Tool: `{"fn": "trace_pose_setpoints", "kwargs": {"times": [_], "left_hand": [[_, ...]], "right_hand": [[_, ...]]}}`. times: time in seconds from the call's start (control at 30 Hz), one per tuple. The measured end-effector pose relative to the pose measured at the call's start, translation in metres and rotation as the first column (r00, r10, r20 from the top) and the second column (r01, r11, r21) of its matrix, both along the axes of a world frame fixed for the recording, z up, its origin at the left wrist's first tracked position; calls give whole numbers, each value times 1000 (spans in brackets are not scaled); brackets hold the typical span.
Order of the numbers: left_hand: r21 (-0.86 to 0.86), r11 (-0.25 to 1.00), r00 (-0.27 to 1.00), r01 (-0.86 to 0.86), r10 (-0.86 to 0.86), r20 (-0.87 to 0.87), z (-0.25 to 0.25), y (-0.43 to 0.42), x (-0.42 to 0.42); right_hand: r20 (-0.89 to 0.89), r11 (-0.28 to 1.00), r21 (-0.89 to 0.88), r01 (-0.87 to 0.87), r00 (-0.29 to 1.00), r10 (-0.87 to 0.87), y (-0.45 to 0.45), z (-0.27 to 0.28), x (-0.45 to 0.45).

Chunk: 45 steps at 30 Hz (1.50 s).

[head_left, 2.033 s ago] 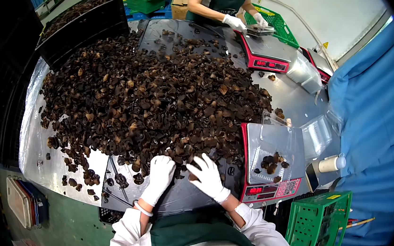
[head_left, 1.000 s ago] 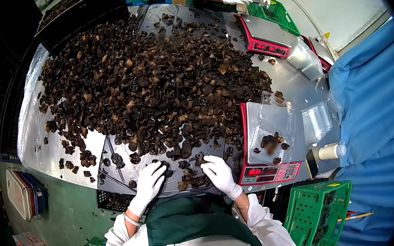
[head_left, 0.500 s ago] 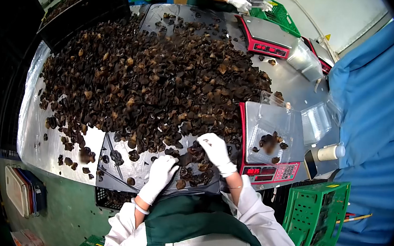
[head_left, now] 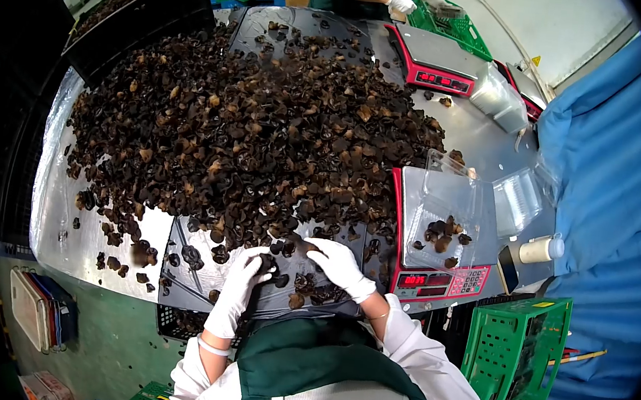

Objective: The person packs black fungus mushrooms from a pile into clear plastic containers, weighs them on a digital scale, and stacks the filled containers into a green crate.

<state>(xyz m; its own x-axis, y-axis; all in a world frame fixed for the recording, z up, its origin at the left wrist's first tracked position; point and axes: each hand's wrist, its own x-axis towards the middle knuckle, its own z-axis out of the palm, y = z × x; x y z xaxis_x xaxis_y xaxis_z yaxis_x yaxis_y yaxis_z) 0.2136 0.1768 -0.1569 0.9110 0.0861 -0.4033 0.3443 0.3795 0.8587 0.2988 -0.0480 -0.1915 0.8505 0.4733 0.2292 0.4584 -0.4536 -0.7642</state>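
Observation:
A broad heap of dark brown wood ear mushrooms [head_left: 265, 133] covers the table. My left hand [head_left: 239, 285], in a white glove, is at the heap's near edge with its fingers curled on a dark wood ear mushroom [head_left: 266, 264]. Just to the right, my gloved right hand [head_left: 339, 267] pinches another mushroom piece [head_left: 303, 247] at its fingertips. Below that hand lies a small loose cluster of mushrooms [head_left: 312, 288]. On the red scale [head_left: 444, 283] beside it sits an open clear plastic box [head_left: 467, 241] with several mushrooms inside.
A second scale [head_left: 439, 53] and stacked clear boxes [head_left: 498, 98] stand farther back. A co-worker's gloved hand [head_left: 401, 4] is near a green crate [head_left: 467, 35]. A white bottle [head_left: 538, 249] and phone [head_left: 507, 269] lie right; a green crate [head_left: 509, 365] stands below the table edge.
My right hand has moved slightly down and left, toward my left hand, which has shifted a little left. Across the table, the co-worker's clear box has moved right, over the green crate.

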Motion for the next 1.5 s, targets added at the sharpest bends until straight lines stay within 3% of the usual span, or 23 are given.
{"fn": "trace_pose_setpoints", "kwargs": {"times": [0.03,0.07,0.13,0.2,0.27,0.33,0.37,0.4,0.47,0.53,0.6,0.67,0.7,0.73,0.77,0.8,0.87,0.93,1.03,1.13,1.27,1.37,1.5], "left_hand": [[-173,985,999,28,-30,-12,0,2,-1],[-342,938,998,53,-64,-18,0,2,-3],[-391,918,987,65,-118,-113,-2,-4,-5],[-487,869,967,86,-191,-170,-1,-16,-9],[-657,750,971,75,-206,-124,-15,-23,-21],[-701,709,965,74,-229,-129,-27,-22,-25],[-686,723,963,78,-233,-137,-28,-17,-27],[-669,742,970,36,-186,-154,-23,-17,-27],[-716,697,982,-22,-119,-147,-19,-8,-27],[-711,702,989,-50,-66,-135,-24,1,-28],[-635,771,992,-32,-54,-115,-12,9,-30],[-555,831,991,-32,-45,-124,0,10,-31],[-442,897,991,19,-75,-108,1,10,-31],[-321,944,989,74,-110,-96,2,8,-30],[-91,987,972,135,-150,-183,5,5,-28],[88,972,971,216,-205,-121,-1,0,-26],[651,741,910,167,-370,187,-11,-17,-19],[851,513,808,117,-547,218,-9,-30,-10],[931,308,694,198,-714,89,-8,-41,-2],[958,210,643,196,-765,36,-4,-40,3],[952,114,616,285,-783,-91,-11,-39,4],[952,201,698,233,-715,-20,-11,-37,1],[979,143,653,147,-757,12,-6,-42,3]], "right_hand": [[-377,998,64,-1,926,25,-4,15,4],[-696,992,122,25,715,68,-8,30,5],[-557,999,42,-24,829,43,-4,45,-7],[-292,984,17,-176,941,173,8,49,-32],[-301,965,-7,-263,920,249,16,71,-39],[-144,999,11,-31,989,33,19,57,-20],[-69,993,-97,67,995,-74,16,52,-5],[126,978,-164,126,986,-106,18,55,6],[286,920,-384,77,958,38,14,30,18],[237,938,-342,49,971,36,1,1,22],[134,978,-209,-18,990,47,-15,6,27],[-84,998,-57,-16,996,11,-30,31,19],[-150,999,-14,-31,988,28,-40,36,14],[-256,995,-74,-66,966,46,-51,39,10],[-113,972,-224,-72,992,48,-53,40,2],[30,928,-369,-52,997,68,-55,42,-4],[-46,853,-495,-164,986,163,-52,45,-11],[35,808,-552,-207,962,270,-50,34,-20],[50,782,-575,-241,944,327,-53,33,-30],[79,792,-572,-215,946,314,-53,35,-36],[47,872,-439,-215,964,262,-54,21,-28],[82,819,-550,-162,966,246,-40,37,-30],[55,774,-600,-201,955,291,-32,40,-25]]}}
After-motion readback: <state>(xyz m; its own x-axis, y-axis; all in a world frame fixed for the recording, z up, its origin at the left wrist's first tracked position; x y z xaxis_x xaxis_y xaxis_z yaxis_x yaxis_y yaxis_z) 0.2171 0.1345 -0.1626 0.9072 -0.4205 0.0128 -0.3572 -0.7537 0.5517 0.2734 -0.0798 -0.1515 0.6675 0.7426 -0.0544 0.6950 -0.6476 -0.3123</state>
